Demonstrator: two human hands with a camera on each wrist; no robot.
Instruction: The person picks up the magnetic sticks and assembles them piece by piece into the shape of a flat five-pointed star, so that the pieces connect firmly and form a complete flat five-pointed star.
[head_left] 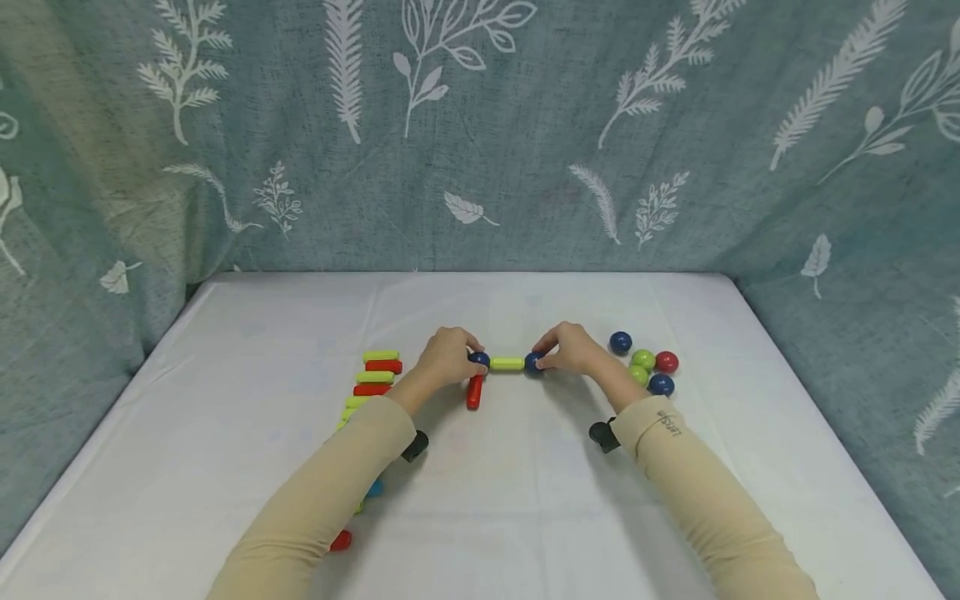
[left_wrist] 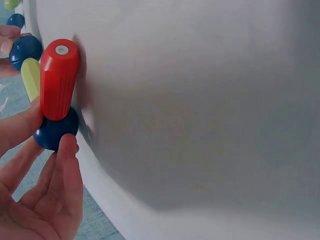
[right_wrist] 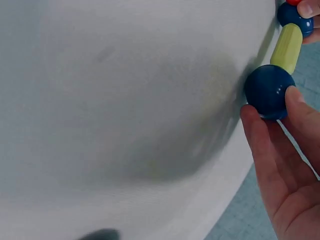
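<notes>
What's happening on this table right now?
A person's left hand pinches a dark blue ball while the right hand holds another dark blue ball. A yellow-green rod bridges the two, and a red rod extends from the left-hand ball toward the person. More red and yellow-green rods lie to the left, partly hidden by the sleeve; blue, green and red balls sit to the right.
</notes>
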